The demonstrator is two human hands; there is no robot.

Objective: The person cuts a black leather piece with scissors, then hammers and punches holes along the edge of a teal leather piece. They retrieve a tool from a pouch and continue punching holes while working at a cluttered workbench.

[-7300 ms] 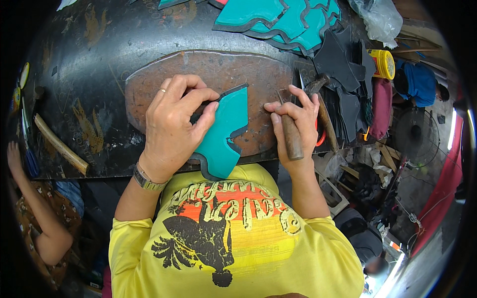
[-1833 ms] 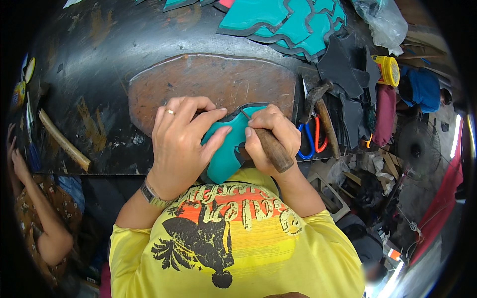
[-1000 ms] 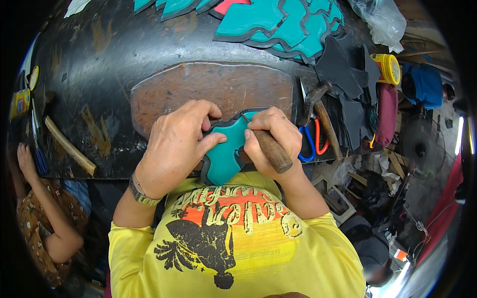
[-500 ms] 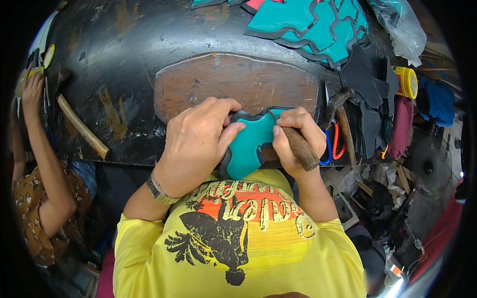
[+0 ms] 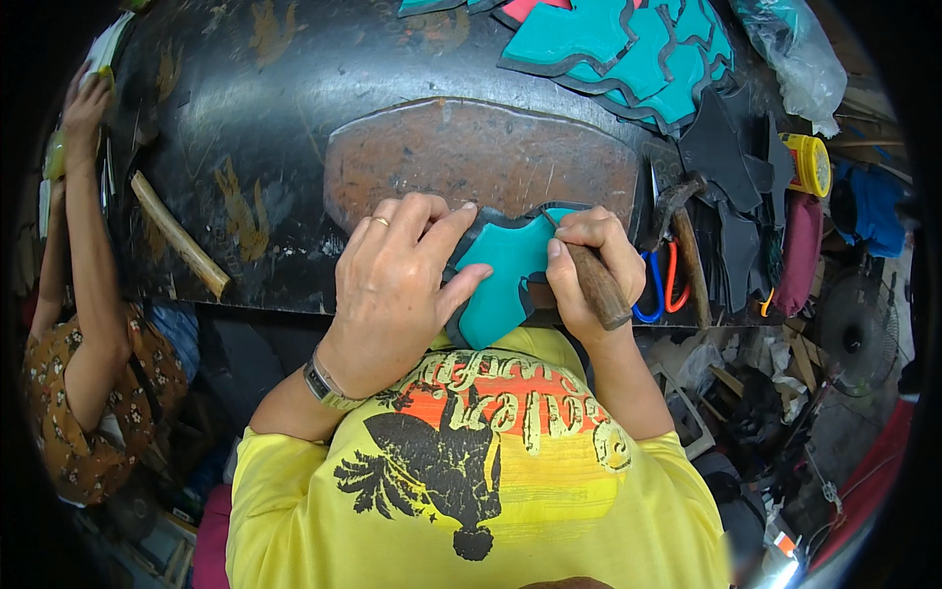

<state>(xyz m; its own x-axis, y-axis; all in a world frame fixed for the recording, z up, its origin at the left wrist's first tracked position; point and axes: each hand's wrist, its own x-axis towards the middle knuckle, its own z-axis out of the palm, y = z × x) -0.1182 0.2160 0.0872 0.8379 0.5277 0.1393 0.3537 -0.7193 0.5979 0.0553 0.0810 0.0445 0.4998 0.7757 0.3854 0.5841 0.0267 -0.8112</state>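
Observation:
A teal cut-out piece with a dark edge [image 5: 500, 275] lies on the brown work board [image 5: 471, 167] at the near edge of the black table. My left hand [image 5: 397, 280] presses flat on its left side, fingers spread over the edge. My right hand [image 5: 589, 265] is closed around a wooden-handled tool [image 5: 601, 287], whose tip meets the top right of the teal piece.
A stack of teal and black cut pieces [image 5: 628, 44] lies at the back right. A hammer [image 5: 682, 231], scissors with blue and red handles [image 5: 657, 285] and a yellow tape roll [image 5: 812, 164] sit to the right. A wooden stick [image 5: 177, 236] lies left. Another person [image 5: 83, 324] reaches up at far left.
The right hand came in with the tool from beside the piece onto its top edge. The left hand moved further over the teal piece. The person at left raised an arm.

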